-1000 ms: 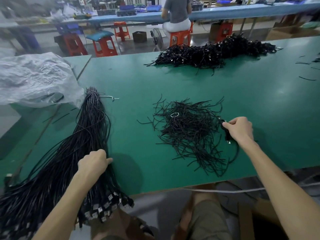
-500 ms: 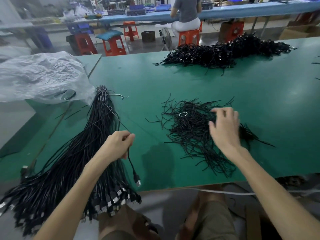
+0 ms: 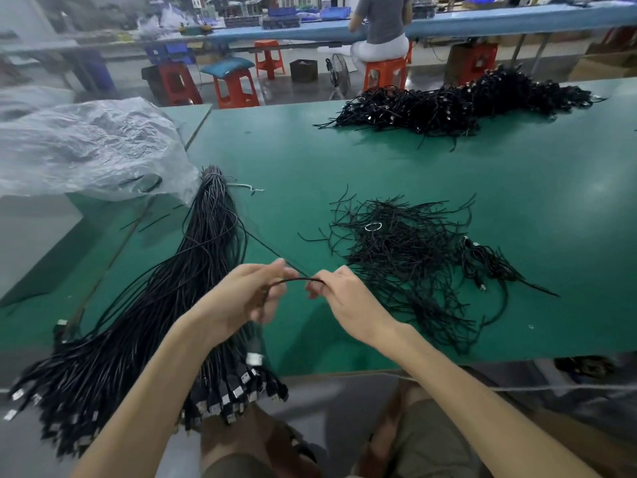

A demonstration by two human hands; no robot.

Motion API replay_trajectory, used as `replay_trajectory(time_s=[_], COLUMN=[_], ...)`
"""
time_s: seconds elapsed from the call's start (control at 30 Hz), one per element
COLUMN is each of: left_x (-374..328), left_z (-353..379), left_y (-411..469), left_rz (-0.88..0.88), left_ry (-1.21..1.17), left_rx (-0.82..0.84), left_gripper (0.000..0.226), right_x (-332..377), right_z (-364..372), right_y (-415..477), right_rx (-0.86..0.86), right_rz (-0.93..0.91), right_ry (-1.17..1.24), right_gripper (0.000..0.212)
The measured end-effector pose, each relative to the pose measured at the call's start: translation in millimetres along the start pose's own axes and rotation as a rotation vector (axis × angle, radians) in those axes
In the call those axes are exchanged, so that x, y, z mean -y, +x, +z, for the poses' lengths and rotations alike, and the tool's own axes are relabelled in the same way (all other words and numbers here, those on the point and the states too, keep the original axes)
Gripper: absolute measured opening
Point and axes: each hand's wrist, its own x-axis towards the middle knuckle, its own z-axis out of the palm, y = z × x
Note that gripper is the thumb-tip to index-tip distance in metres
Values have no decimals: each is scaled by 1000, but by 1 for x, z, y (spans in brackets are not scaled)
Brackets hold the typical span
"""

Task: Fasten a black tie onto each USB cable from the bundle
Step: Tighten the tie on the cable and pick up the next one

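Observation:
A thick bundle of black USB cables (image 3: 165, 305) lies on the left of the green table (image 3: 517, 201), plug ends hanging over the near edge. A loose heap of black ties (image 3: 406, 257) sits at centre right. Above the table's front, my left hand (image 3: 248, 298) and my right hand (image 3: 348, 301) each grip one black USB cable (image 3: 296, 279). A short stretch of it spans between them. Its far part runs back toward the bundle, and its plug (image 3: 254, 357) dangles below my left hand.
A pile of black cables (image 3: 458, 101) lies at the table's far side. A tied cable (image 3: 482, 257) rests right of the tie heap. Crumpled clear plastic (image 3: 86, 150) covers the left. A person sits on an orange stool (image 3: 382, 72) behind.
My left hand has lifted one cable out of the bundle. My right hand has left the tie heap and come left to grip the same cable.

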Motion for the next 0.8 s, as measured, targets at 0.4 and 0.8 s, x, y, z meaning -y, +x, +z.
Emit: replay_trajectory(time_s=[0.4, 0.8], left_x=[17, 6], left_z=[-8, 10], left_y=[17, 8], left_rz=[181, 219], left_ry=[-436, -688], left_rx=[-124, 10], left_gripper=[30, 35], right_x=[8, -3], right_z=[12, 20], right_y=[-43, -57], right_rx=[178, 188], right_rz=[21, 79], right_ry=[136, 306], right_gripper=[41, 51])
